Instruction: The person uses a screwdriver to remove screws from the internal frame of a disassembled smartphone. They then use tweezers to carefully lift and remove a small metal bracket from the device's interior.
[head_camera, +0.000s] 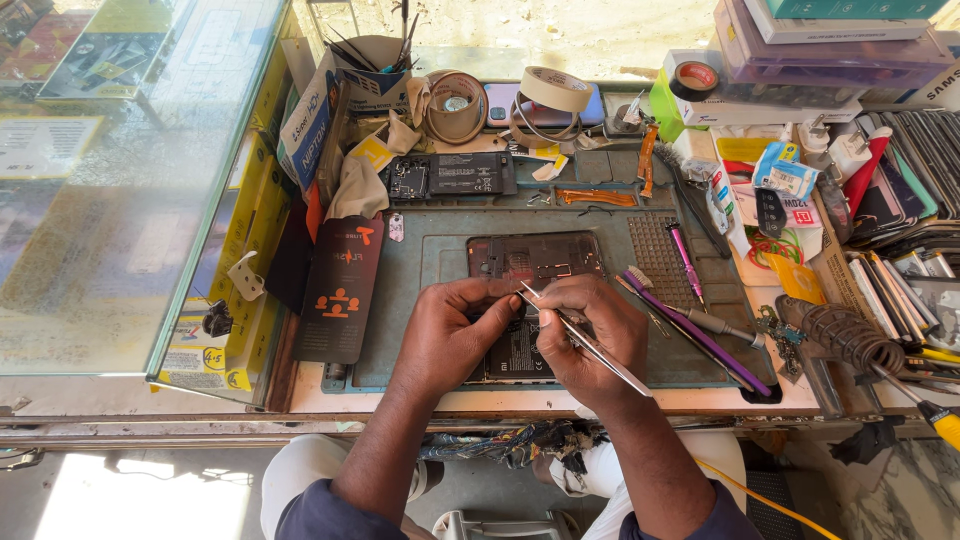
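An opened phone (535, 258) lies back-off on a grey-blue work mat (450, 250), its inner frame and dark battery showing. My left hand (455, 330) rests on the phone's lower half, with thumb and fingers pinched near its middle. My right hand (585, 335) holds metal tweezers (580, 340), whose tips meet my left fingertips over the phone. What the tips touch is too small to make out.
A second opened phone (450, 177) lies at the mat's far edge beside tape rolls (555, 92). A purple brush (695, 333), a pink pen (686, 262) and a soldering iron stand (845, 335) sit right. A glass counter (130, 180) stands left.
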